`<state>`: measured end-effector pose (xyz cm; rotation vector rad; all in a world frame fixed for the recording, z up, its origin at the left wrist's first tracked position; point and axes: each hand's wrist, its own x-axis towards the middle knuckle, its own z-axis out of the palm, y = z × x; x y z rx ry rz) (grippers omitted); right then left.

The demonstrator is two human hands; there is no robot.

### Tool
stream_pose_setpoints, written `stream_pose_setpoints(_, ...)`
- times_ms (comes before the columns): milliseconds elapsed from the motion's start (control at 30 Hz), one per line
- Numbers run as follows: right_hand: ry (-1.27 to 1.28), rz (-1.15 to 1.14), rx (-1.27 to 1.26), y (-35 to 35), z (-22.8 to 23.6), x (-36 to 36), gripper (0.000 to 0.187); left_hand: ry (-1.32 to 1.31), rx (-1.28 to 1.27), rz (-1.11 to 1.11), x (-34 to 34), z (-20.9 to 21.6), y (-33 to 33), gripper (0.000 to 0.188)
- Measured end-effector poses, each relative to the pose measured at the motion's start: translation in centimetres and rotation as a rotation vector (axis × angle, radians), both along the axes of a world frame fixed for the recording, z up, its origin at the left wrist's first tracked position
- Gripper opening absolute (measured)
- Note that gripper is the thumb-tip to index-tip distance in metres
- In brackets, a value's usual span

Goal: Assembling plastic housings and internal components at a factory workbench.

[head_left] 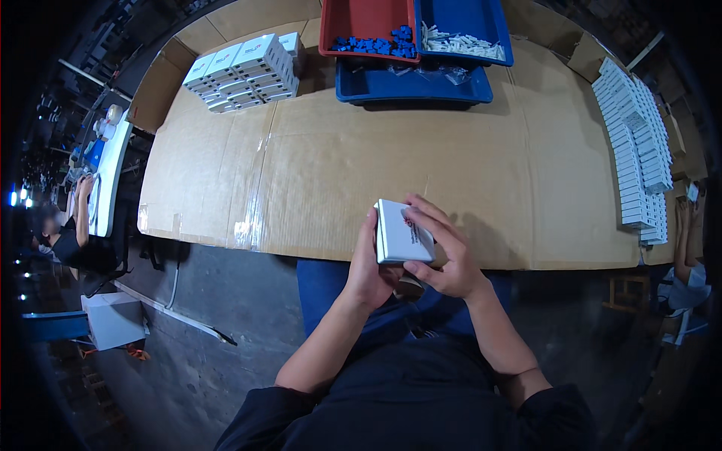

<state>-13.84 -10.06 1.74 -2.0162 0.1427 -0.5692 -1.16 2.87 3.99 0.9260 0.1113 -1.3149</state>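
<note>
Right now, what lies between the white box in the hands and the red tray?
The head view shows bare cardboard, then the lower blue tray, between the white box and the red tray.

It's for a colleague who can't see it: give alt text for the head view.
A person's left hand and right hand hold a small white box at the near edge of a cardboard-covered table. Stacked boxes stand back left, stacked white pieces at right; at the back, a red tray holds blue parts and a blue tray white parts.
</note>
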Motion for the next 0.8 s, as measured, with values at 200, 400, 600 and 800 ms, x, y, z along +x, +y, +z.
stream_pose_setpoints(200,-0.056,-0.222,0.822,1.5,-0.2,0.2,0.047,-0.376,-0.257,-0.054,-0.1,-0.6,0.4,0.075)
stream_pose_setpoints(400,-0.023,-0.178,0.988,0.8,-0.9,-0.3,0.036,-0.426,-0.345,-0.236,0.4,0.1,0.9,0.079)
stream_pose_setpoints(600,0.01,-0.207,0.834,0.5,-1.1,0.2,0.036,-0.386,-0.31,-0.22,0.5,0.0,0.6,0.071)
stream_pose_setpoints(800,-0.02,-0.251,-0.052,1.4,2.1,0.4,0.061,-0.208,-0.179,-0.048,0.7,0.2,0.8,0.062)
